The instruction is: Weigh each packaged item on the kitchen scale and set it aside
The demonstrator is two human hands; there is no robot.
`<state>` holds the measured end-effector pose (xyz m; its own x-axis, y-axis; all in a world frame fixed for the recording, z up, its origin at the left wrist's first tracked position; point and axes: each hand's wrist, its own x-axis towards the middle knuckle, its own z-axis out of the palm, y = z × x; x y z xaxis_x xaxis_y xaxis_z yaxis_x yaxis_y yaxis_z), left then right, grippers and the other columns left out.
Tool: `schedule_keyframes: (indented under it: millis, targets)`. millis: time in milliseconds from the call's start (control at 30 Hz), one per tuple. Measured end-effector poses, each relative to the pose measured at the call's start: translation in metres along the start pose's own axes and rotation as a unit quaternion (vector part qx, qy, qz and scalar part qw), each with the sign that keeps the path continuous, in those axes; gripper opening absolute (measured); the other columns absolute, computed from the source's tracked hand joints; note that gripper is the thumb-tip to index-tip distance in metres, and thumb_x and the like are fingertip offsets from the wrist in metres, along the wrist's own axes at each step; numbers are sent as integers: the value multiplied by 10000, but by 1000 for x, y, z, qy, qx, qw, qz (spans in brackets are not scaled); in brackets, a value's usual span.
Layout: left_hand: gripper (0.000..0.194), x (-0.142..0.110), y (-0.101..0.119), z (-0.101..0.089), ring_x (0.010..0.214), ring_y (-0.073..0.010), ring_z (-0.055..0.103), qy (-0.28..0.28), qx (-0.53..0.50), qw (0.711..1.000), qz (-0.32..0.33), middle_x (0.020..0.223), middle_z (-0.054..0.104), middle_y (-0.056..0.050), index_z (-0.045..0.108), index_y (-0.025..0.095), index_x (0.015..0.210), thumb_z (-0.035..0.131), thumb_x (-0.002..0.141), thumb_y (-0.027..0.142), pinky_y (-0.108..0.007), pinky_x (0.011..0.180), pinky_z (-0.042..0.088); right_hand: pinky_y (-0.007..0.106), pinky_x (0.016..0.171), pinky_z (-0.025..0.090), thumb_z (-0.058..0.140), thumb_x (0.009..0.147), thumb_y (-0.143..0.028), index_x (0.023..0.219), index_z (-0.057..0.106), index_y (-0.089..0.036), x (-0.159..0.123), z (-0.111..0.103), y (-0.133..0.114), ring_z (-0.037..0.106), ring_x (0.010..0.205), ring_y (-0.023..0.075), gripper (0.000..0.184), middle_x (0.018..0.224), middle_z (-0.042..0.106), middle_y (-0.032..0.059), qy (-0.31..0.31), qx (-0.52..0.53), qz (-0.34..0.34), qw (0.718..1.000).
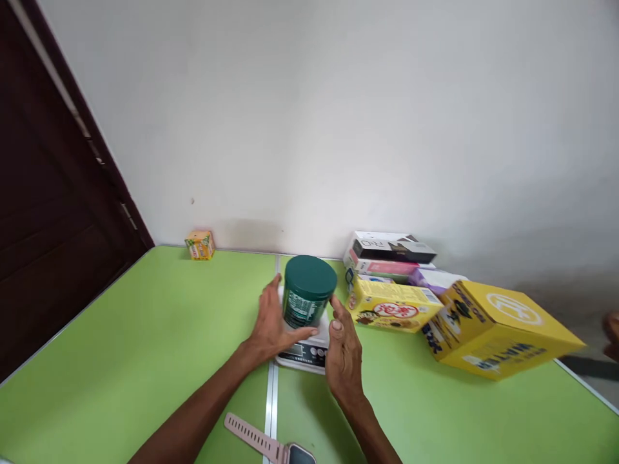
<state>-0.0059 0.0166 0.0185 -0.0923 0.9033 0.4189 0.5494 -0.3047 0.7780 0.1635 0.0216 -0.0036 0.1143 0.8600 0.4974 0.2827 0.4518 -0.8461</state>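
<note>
A dark green lidded canister [304, 293] stands on a white kitchen scale [302, 361] with a small display and round buttons along its front. My left hand [271, 325] is at the canister's left side, fingers stretched back and thumb reaching across the front near its base. On the other side, my right hand [344, 351] has its fingers extended by the canister's right edge and its thumb apart. Whether the fingertips touch the canister is hard to make out. Both hands look spread rather than wrapped round it.
A pink-strapped smartwatch [261, 441] lies at the front edge. Right of the scale are a yellow snack box [394, 306], a large yellow carton [498, 328] and stacked boxes [391, 248]. A small orange box [200, 245] stands far left. Another person's hand [612, 332] shows at the right.
</note>
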Motion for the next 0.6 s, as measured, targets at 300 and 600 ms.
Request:
schedule_keyframes:
  millis: [300, 600]
  targets:
    - [939, 26, 10, -9, 1237, -386, 614, 69, -52, 995, -46, 1280, 618, -173, 467, 185, 1392, 911, 622, 488, -551, 1071, 504, 550, 1210, 354, 401, 995, -698, 1547, 498, -129, 12, 31, -40, 454, 1478, 365, 798, 1576, 513, 204, -34, 16, 49, 998]
    - [927, 73, -82, -88, 1288, -407, 605, 236, 10, 964, -126, 1340, 621, -192, 458, 198, 1346, 920, 575, 424, -557, 1084, 480, 566, 1251, 340, 520, 938, -746, 1587, 457, -193, 38, 138, -82, 353, 1566, 352, 855, 1676, 406, 153, -192, 96, 95, 972]
